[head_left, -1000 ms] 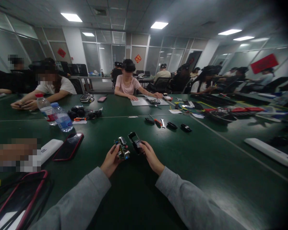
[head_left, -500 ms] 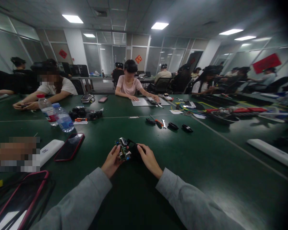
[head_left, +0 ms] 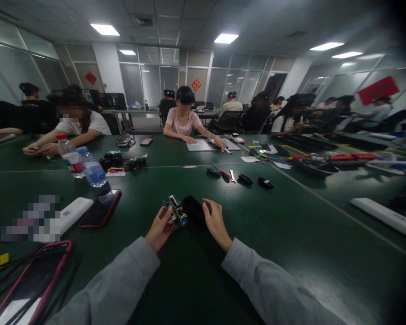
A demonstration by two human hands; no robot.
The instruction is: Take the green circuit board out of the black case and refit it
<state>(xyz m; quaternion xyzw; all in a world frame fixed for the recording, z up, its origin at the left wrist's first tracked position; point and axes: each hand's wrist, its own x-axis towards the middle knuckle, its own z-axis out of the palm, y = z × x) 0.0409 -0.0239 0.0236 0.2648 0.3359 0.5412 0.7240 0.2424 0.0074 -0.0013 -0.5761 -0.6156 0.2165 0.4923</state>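
My left hand [head_left: 161,226] is closed on a green circuit board [head_left: 176,212] with silver and blue parts, thumb on top. To the right of the board is a black plastic case [head_left: 193,210], its hollow side facing up. My right hand [head_left: 217,222] is at the case's right edge, with thumb and fingers apart; whether a fingertip still touches the case is hard to tell. Farther forward on the green table [head_left: 264,253] lie a screwdriver [head_left: 225,175], a wrench [head_left: 232,176] and small black parts [head_left: 245,179].
Two water bottles [head_left: 94,168] stand at the left, near a red-edged phone [head_left: 100,208] and a white power strip [head_left: 75,212]. Another phone [head_left: 37,280] lies front left under cables. Across the table, a person [head_left: 183,118] works at a white board. A second white strip [head_left: 387,216] lies right.
My right hand has loosened its grip on the black case and drawn slightly right. The case now sits apart from the board, which stays in my left hand.
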